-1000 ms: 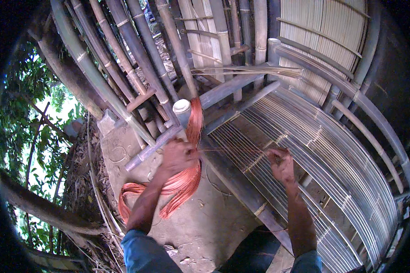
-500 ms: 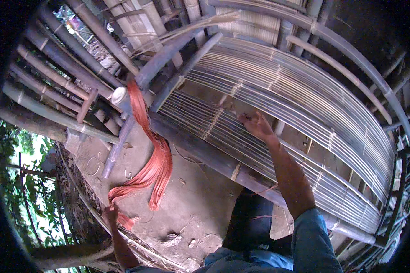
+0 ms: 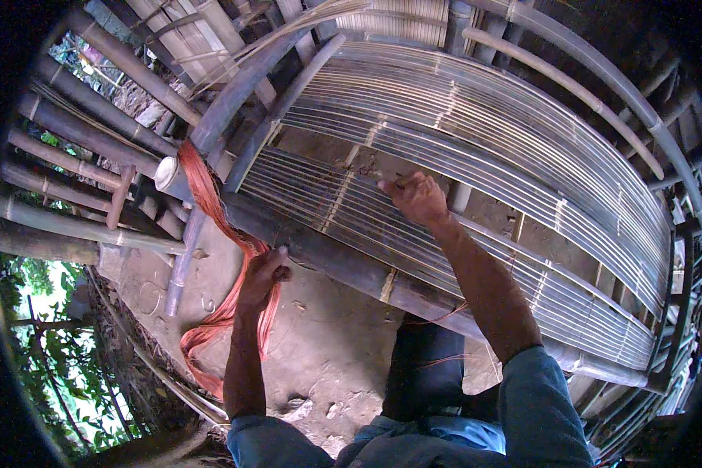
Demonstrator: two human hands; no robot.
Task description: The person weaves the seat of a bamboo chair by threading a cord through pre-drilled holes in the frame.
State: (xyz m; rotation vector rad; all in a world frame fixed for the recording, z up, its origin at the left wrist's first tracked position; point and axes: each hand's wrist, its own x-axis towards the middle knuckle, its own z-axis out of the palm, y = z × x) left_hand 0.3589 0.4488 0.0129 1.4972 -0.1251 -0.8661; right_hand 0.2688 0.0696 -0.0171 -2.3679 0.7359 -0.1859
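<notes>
A long hank of red-orange fibre (image 3: 206, 192) hangs over the end of a bamboo pole, its lower part trailing down to the ground. My left hand (image 3: 265, 277) is in front of the hank, fingers curled in; whether any strand lies in them is hidden. Above the slatted bamboo bench (image 3: 343, 187), my right hand (image 3: 419, 197) has its fingers pinched together, and what they hold is too small to make out. A few thin red strands (image 3: 443, 315) cross the bench's front pole near my right forearm and my dark-clothed leg.
A thick bamboo pole (image 3: 327, 253) forms the bench's near edge. Bamboo rails (image 3: 86, 226) stand at the left, with green leaves (image 3: 62, 374) beyond. Bare earth (image 3: 320, 335) lies below, with dry scraps on it. A gap (image 3: 320, 148) opens between the slats.
My left hand has let go of the hank's lower end and moved up and right to its middle. My right hand has shifted slightly left over the bench. The view has turned a little.
</notes>
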